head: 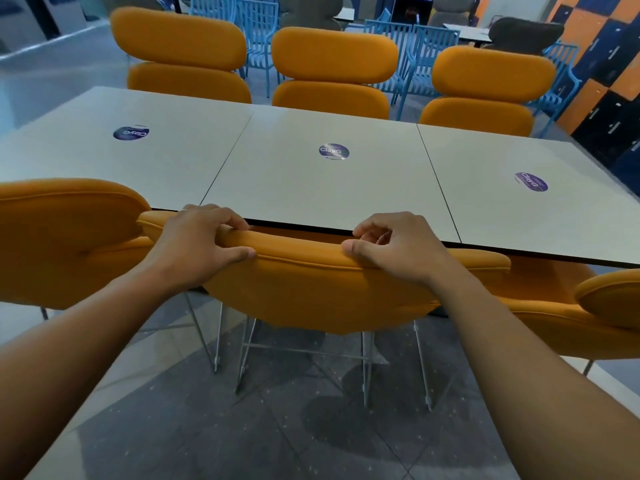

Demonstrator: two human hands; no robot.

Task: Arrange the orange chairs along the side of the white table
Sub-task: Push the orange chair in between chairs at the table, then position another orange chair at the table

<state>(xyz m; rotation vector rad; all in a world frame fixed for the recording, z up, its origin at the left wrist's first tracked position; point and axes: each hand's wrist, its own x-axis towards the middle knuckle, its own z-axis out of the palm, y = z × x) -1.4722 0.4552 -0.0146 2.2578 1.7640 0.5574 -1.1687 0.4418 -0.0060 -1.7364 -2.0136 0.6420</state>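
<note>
A long white table (311, 188) of three panels fills the middle of the view. Right in front of me, an orange chair (311, 289) with thin metal legs has its backrest against the table's near edge. My left hand (201, 240) grips the top of that backrest on the left, fingers curled over the rim. On the right of the same rim, my right hand (391, 247) holds with thumb in front and fingers curled behind. A second orange chair (59, 237) stands at the near left and a third orange chair (571, 317) at the near right.
Three more orange chairs (332, 71) line the table's far side. Blue metal chairs (412, 50) stand behind them. Dark and orange lockers (609, 81) cover the right wall. Round purple stickers (333, 151) mark each table panel. Grey tiled floor (242, 427) lies beneath me.
</note>
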